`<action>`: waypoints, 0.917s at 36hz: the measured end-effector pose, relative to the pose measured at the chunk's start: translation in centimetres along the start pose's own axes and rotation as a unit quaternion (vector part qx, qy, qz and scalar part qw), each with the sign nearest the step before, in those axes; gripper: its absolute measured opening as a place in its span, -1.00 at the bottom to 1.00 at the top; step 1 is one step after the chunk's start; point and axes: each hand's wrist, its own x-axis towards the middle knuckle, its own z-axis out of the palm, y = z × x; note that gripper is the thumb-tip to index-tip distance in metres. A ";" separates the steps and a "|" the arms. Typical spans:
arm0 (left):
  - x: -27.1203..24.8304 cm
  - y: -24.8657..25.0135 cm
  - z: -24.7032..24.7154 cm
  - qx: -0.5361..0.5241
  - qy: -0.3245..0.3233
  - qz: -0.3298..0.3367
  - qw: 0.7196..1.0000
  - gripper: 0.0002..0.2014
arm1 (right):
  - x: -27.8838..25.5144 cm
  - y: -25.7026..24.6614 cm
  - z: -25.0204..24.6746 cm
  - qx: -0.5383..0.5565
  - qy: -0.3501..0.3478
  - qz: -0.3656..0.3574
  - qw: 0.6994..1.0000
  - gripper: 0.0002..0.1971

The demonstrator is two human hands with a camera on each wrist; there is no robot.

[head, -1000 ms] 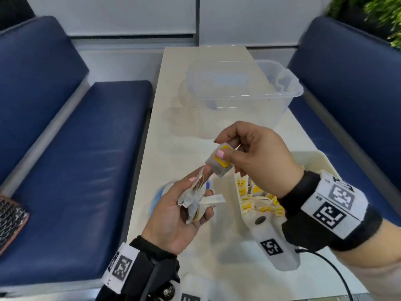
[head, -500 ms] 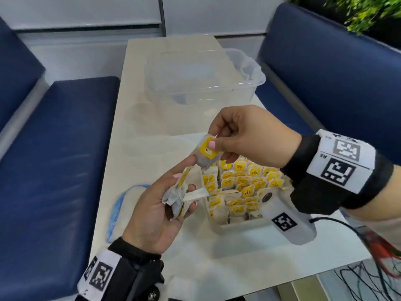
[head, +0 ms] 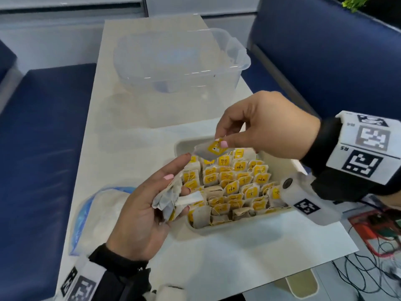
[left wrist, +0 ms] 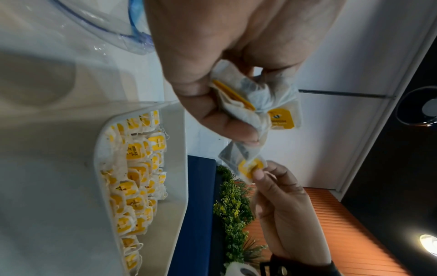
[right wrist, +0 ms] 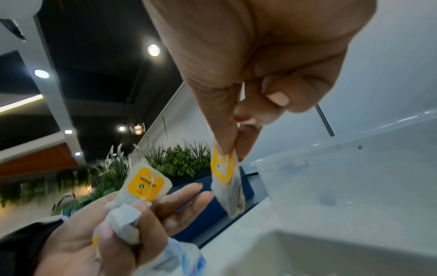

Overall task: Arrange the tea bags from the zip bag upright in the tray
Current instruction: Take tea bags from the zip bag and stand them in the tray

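Right hand (head: 267, 124) pinching one white paper tea bag with a yellow tag (head: 211, 149) above the white tray's (head: 238, 224) far-left gap, I'd lower it tag-up while my left hand (head: 143, 211) clutches spare tea bags (head: 168, 197).

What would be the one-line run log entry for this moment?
right hand: pinches tea bag over tray | left hand: holds spare tea bags

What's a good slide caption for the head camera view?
Right hand pinches one tea bag above the nearly full tray; left hand holds a bunch of tea bags.
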 end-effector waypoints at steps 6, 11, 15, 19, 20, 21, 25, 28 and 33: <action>-0.5 -0.4 -0.9 0.015 0.034 0.000 0.999 -0.62 | -1.4 2.3 -0.4 -0.086 -0.084 0.019 0.993 -0.85; -0.8 -1.1 -1.8 0.022 0.046 0.000 0.999 -0.52 | -2.8 3.7 1.0 -0.092 -0.156 0.031 0.983 -0.78; -0.9 -1.7 -1.7 0.025 0.074 -0.007 0.997 -0.62 | -3.5 4.4 2.8 -0.070 -0.214 0.033 0.974 -0.80; -1.1 -1.8 -1.5 0.024 0.083 -0.008 0.996 -0.63 | -3.7 4.7 4.7 -0.072 -0.234 0.027 0.969 -0.89; -1.1 -1.9 -1.5 0.025 0.085 -0.007 0.996 -0.62 | -3.7 4.8 5.1 -0.086 -0.240 0.025 0.967 -0.89; -1.1 -2.0 -1.7 0.024 0.082 -0.007 0.996 -0.62 | -3.7 4.8 5.5 -0.104 -0.245 0.022 0.964 -0.88; -1.3 -2.1 -1.9 0.028 0.078 -0.011 0.996 -0.63 | -3.6 5.0 6.1 -0.183 -0.267 0.025 0.946 -0.82; -1.5 -2.2 -2.1 0.033 0.078 -0.012 0.996 -0.63 | -3.5 5.2 6.1 -0.230 -0.270 0.024 0.935 -0.77; -1.8 -2.2 -2.1 0.042 0.077 -0.005 0.996 -0.61 | -3.3 5.1 5.9 -0.270 -0.245 0.025 0.931 -0.76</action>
